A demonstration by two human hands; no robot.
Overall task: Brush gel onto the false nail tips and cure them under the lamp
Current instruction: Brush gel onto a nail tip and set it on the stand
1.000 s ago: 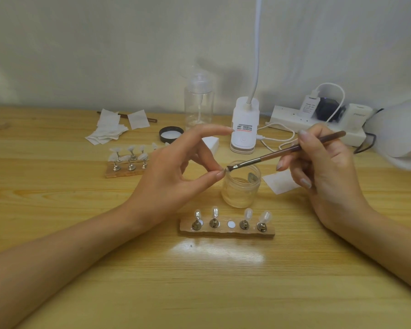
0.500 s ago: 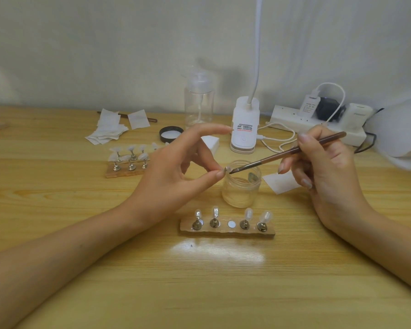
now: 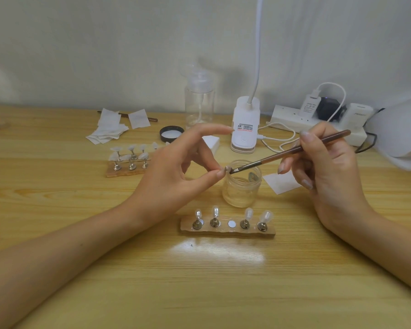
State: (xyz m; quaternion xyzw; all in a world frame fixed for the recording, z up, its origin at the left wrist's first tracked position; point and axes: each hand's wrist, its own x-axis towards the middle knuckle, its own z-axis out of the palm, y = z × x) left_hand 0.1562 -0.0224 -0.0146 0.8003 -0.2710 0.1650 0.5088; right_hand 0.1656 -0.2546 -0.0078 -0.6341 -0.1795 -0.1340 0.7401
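Wood-grain table (image 3: 105, 281) carries the whole setup. White domed unit (image 3: 403, 134) sits at the far right edge, cut off by the frame. Left hand (image 3: 173, 176) is raised over the middle of the table. Its thumb and one finger are closed together on a single nail tip (image 3: 227, 169), with the index finger arched up and clear of it. Right hand (image 3: 328, 167) grips a brown brush (image 3: 290, 151) pen-fashion, fingers curled round the handle. The bristle end touches the pinched nail tip. Contact point lies over the left rim of the open glass jar (image 3: 242, 188), which stands just behind the near holder strip (image 3: 228, 231).

White power strip (image 3: 287, 117), with plugs and cables, lies along the wall at back right. Clear bottle (image 3: 199, 103) stands at back centre. White clip lamp base (image 3: 245, 124) is just to its right, gooseneck rising out of frame.

Near holder strip has four metal stands, each with a clear tip, and one bare round pad (image 3: 231, 223) in the middle position. Far holder strip (image 3: 126, 170), left of the left hand, bears several more tips. Pile of white wipes (image 3: 107, 129) lies behind it. One single wipe (image 3: 282, 182) lies right of the jar, partly behind the right hand. Black lid (image 3: 171, 133) lies near the bottle, white inside facing up.
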